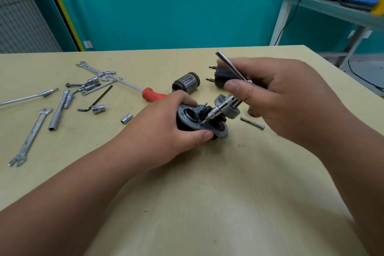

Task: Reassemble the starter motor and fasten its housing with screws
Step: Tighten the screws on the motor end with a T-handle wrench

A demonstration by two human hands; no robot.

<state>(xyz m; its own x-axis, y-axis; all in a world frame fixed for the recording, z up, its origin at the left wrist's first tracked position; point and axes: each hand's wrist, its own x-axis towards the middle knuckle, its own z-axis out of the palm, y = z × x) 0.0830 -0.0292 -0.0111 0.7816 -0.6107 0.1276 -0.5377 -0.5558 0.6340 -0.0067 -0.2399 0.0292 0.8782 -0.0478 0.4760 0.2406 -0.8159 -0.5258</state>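
My left hand [166,124] grips the starter motor housing [189,118], a dark body with a grey flanged end plate and a round bore, held just above the table. My right hand [276,97] holds a chrome T-handle driver [223,106] whose tip meets a screw [201,123] on the flange. The armature [187,83] with copper windings lies behind the housing. A black motor part with two studs [221,77] sits partly hidden behind my right hand. A long bolt [252,123] lies to the right.
The yellow table [207,183] holds several wrenches [31,137], sockets [98,108], a hex key [97,100] and a red-handled screwdriver [149,94] at the left. A grey cap [230,110] lies behind the driver. A shelf [332,8] stands at the back right.
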